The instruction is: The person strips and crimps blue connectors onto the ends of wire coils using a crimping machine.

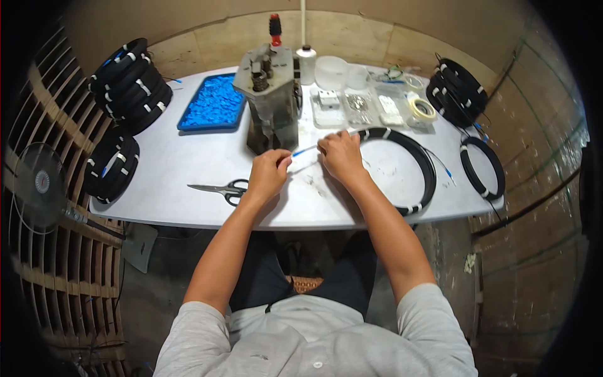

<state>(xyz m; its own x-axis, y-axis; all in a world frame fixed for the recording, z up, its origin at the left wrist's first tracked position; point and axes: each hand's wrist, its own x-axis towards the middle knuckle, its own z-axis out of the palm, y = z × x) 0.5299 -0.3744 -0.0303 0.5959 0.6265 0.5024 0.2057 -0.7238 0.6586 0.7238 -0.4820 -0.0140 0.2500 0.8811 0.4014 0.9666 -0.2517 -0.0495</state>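
A thin cable end with a blue sleeve [301, 152] stretches between my hands in the head view. My left hand [270, 171] is closed in a pinch at the blue end. Closed on the same cable, a little to the right, is my right hand [341, 154]; its fingertips are partly hidden. The black cable coil [428, 169], bound with white tape, lies flat beside my right forearm, and its other blue-tipped end [448, 171] sticks out to the right. Black-handled scissors [218, 188] lie just left of my left wrist.
A grey metal machine [271, 94] stands beyond my left hand. A blue tray [182, 127] holds many small blue pieces. Clear containers [328, 119] and tape rolls [422, 108] sit at the back. Stacked coils [132, 88] flank both sides; a fan [41, 182] is at left.
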